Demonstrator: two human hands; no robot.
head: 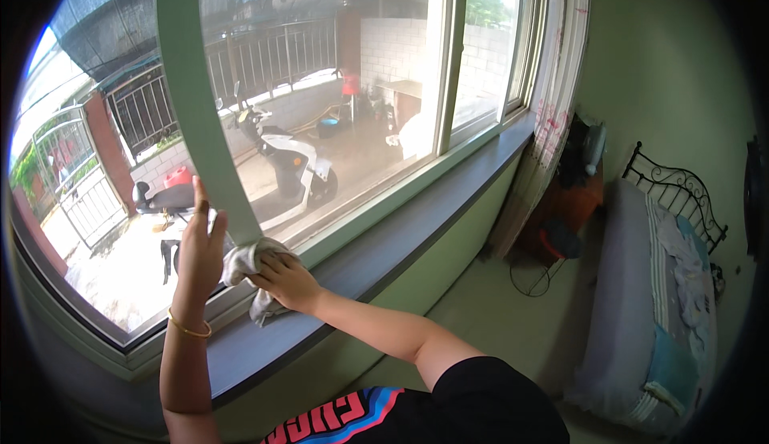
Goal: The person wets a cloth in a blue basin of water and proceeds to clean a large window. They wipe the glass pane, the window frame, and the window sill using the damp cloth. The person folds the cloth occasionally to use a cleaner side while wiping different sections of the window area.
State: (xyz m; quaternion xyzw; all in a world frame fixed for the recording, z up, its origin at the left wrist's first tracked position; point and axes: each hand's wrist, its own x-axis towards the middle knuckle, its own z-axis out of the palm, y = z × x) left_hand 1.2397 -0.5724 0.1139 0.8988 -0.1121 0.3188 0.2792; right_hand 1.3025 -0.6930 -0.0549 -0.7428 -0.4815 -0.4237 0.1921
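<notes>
My right hand (287,280) presses a crumpled light grey cloth (243,262) against the bottom of the window's upright frame post (198,101), just above the sill. Part of the cloth hangs down onto the grey window sill (384,249). To the left, my left hand (204,246) is raised with its fingers pointing up and spread, beside the same post and before the left opening. It holds nothing, and a gold bangle circles that wrist. The sliding pane (324,114) right of the post looks hazy.
A patterned curtain (556,101) hangs at the sill's far end. Beyond it stand a wooden cabinet (562,216) and a bed (625,300) with a black metal headboard (679,186). Outside are a white scooter (294,156), railings and a metal gate (75,180).
</notes>
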